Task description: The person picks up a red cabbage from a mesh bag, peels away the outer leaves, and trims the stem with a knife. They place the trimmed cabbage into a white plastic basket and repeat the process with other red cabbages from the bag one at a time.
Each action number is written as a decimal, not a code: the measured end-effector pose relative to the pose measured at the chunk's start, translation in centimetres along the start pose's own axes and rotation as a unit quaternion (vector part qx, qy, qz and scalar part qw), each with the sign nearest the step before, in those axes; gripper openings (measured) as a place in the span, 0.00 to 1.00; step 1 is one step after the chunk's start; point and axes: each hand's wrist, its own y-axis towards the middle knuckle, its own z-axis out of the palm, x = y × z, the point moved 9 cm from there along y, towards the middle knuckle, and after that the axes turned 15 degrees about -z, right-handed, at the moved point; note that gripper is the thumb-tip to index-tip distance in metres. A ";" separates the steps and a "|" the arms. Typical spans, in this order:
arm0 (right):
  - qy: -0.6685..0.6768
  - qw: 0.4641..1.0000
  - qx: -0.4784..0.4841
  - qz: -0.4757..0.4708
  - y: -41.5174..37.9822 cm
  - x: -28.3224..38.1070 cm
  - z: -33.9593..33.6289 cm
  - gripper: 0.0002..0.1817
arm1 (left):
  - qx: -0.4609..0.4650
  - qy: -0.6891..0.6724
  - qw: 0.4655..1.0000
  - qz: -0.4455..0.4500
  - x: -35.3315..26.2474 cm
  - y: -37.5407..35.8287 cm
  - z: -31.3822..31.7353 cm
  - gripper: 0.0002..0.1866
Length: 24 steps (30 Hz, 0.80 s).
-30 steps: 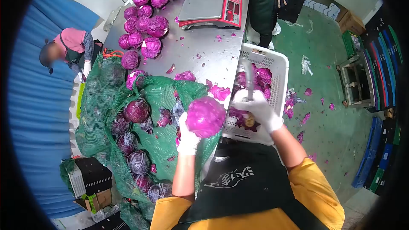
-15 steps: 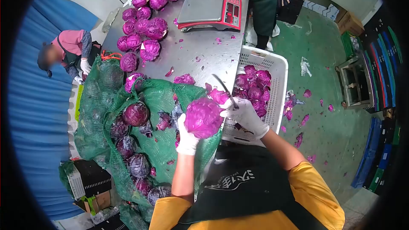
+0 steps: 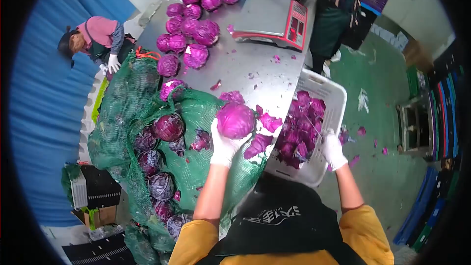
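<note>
A trimmed red cabbage [image 3: 235, 120] rests in my gloved left hand [image 3: 224, 148], whose fingers cup it from below and the left. It is held above the green mesh sack [image 3: 211, 201], with loose purple leaves [image 3: 258, 146] beside it on the metal table. My gloved right hand [image 3: 333, 152] is closed on a knife [image 3: 314, 126] at the right rim of the white crate [image 3: 336, 95]. The thin blade points up and left over the purple leaves [image 3: 299, 130] inside; the handle is mostly hidden by my fingers. Several untrimmed cabbages [image 3: 169, 127] lie on the open sack.
Trimmed cabbages [image 3: 196, 56] are grouped on the far left of the metal table [image 3: 245, 76]. A red-edged scale [image 3: 270, 19] stands at the back. A person in pink [image 3: 100, 37] bends at the left; another in a dark apron [image 3: 328, 24] stands behind the crate.
My right hand with the knife has moved away from the cabbage, right and down to the crate's edge. The cabbage has risen slightly in my left hand. The whole view has shifted.
</note>
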 end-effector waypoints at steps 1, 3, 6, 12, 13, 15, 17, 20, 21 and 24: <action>0.019 0.995 -0.058 -0.078 -0.2 -0.3 1.0 0.09 | 0.002 -0.003 1.000 0.014 -1.0 1.1 0.6 0.40; 0.115 0.993 -0.036 0.002 -1.2 -0.5 2.6 0.12 | 0.025 0.234 0.956 0.178 -6.2 5.2 -0.2 0.38; 0.035 0.998 0.043 -0.007 -3.1 0.4 4.3 0.21 | 0.078 -0.064 0.994 0.049 -7.4 7.7 4.2 0.36; 0.054 0.997 -0.050 0.025 -5.2 -1.7 4.4 0.18 | -0.037 -0.005 0.985 0.169 -11.2 7.7 3.3 0.22; 0.054 0.998 -0.028 0.007 -4.9 -2.2 5.1 0.18 | 0.082 0.124 0.970 0.193 -10.7 6.7 3.1 0.21; 0.059 0.995 0.028 0.075 -5.2 -5.2 6.9 0.13 | 0.002 0.248 0.926 0.285 -8.1 -0.6 1.2 0.21; 0.095 0.994 0.042 0.037 -4.0 -2.0 6.4 0.09 | -0.146 0.388 0.827 0.380 -6.8 -9.6 -2.8 0.21; 0.100 0.985 0.031 -0.134 -0.7 5.9 6.4 0.06 | -0.480 0.537 0.564 0.404 -5.8 -25.3 -10.2 0.23; 0.191 0.972 0.072 -0.114 0.1 7.4 7.9 0.08 | -0.573 0.516 0.509 0.383 -4.7 -30.5 -12.1 0.24; 0.259 0.935 0.210 -0.119 1.9 16.6 11.3 0.14 | -0.779 0.456 0.356 0.242 -0.4 -41.1 -21.1 0.25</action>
